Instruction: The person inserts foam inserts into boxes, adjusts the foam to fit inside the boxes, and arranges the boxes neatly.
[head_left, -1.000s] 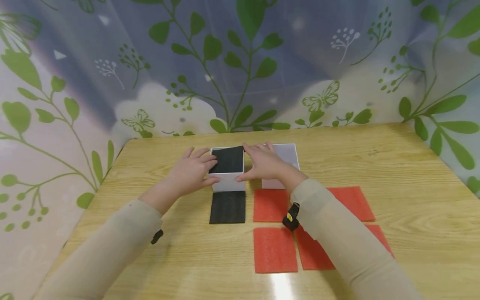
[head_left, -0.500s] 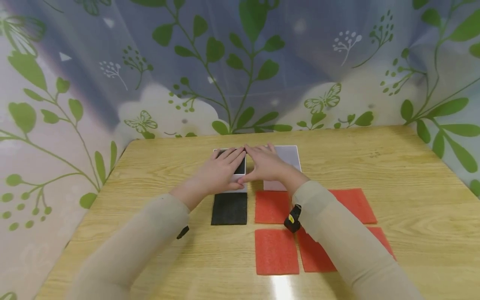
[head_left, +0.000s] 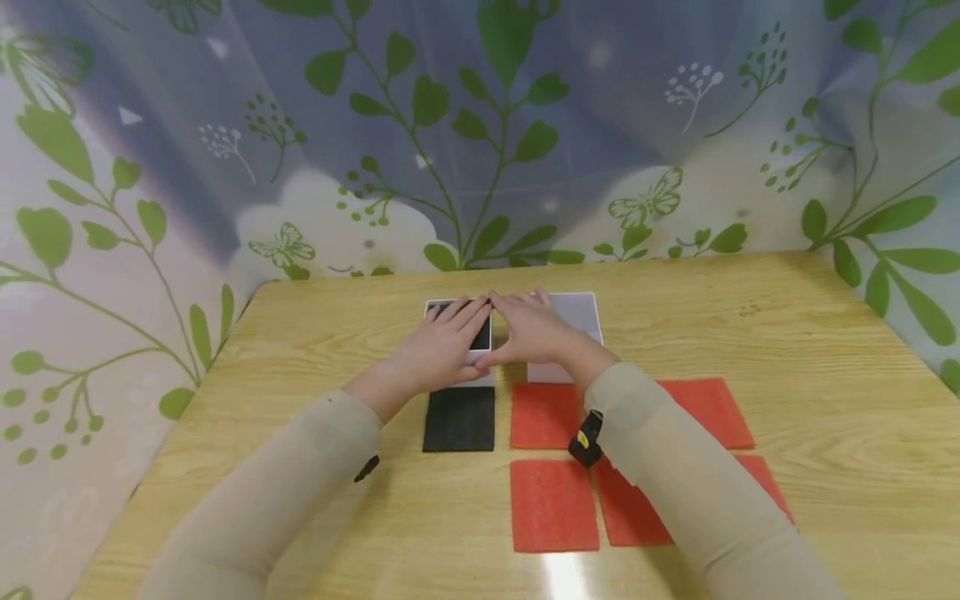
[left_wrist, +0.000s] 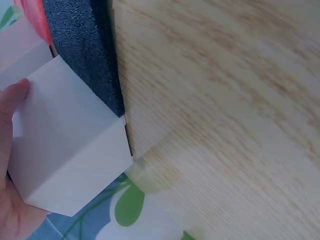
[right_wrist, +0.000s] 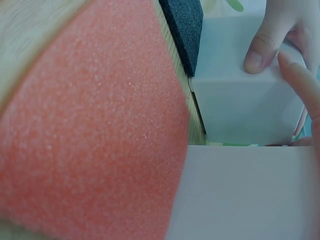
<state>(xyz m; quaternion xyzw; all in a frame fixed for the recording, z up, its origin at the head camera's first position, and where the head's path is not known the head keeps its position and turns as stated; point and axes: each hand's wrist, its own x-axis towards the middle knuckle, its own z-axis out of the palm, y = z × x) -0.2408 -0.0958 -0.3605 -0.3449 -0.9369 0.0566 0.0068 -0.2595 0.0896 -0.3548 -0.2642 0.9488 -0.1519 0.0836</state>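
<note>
In the head view, my left hand [head_left: 438, 348] lies over a small white box [head_left: 474, 378], its straight fingers on the black foam square [head_left: 482, 337] inside. The left thumb touches the box's front wall, as the left wrist view shows. My right hand [head_left: 538, 333] holds the same box at its right side, thumb near the front corner and index finger at the back corner. Most of the foam inside is hidden under the left hand. Directly in front of the box lies another black foam square [head_left: 459, 419].
A second white box [head_left: 579, 312] stands to the right, partly behind the right hand. Several red foam squares [head_left: 555, 506] lie in rows in front of it, some covered by the right forearm. Patterned cloth [head_left: 525, 192] hangs behind the table's [head_left: 322, 317] back edge.
My left hand has moved right from the box's left edge onto the foam inside, covering it. The foam's raised back right corner now sits lower. My right hand has kept its place.
</note>
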